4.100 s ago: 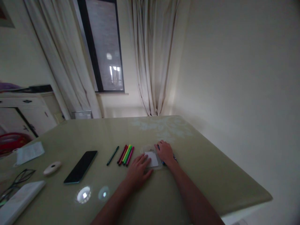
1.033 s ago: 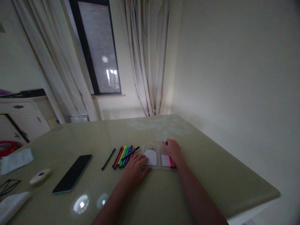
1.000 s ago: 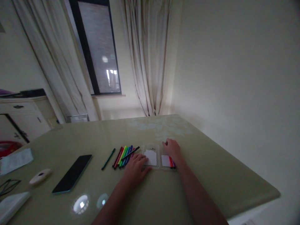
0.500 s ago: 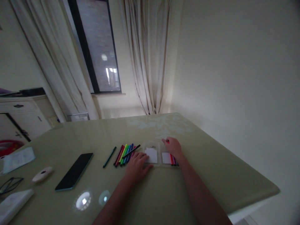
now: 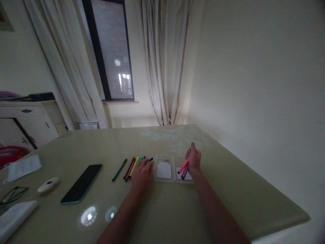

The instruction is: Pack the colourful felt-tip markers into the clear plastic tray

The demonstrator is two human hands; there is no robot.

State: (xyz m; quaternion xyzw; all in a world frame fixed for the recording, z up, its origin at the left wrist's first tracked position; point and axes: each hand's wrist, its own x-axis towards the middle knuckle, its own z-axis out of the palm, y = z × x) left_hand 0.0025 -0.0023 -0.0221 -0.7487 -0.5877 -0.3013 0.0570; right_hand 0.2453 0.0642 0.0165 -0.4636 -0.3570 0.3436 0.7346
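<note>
My right hand (image 5: 194, 159) is closed around a few felt-tip pens, an orange-red one (image 5: 183, 166) and a purple one (image 5: 185, 172) showing below the fingers. It is above the right half of a clear plastic case (image 5: 165, 180), which lies unfolded with white paper (image 5: 164, 170) in its left half. Over a row of coloured felt-tip pens (image 5: 129, 168) rests my left hand (image 5: 142, 174), fingers apart and reaching across them. It hides most of the blue pens and a black one, whose end sticks out beside the fingers. Apart to the left lies a dark green pen (image 5: 119, 170).
A black phone (image 5: 81, 183) lies left of the pens. Farther left are a white mouse (image 5: 48, 185), a face mask (image 5: 24, 168), a dark cable (image 5: 14, 195) and a white box (image 5: 17, 217). A wall runs along the table's right side.
My right hand has turned up and lifted the red and purple pens off the case's right half. My left hand has shifted left from the case's edge onto the pens.
</note>
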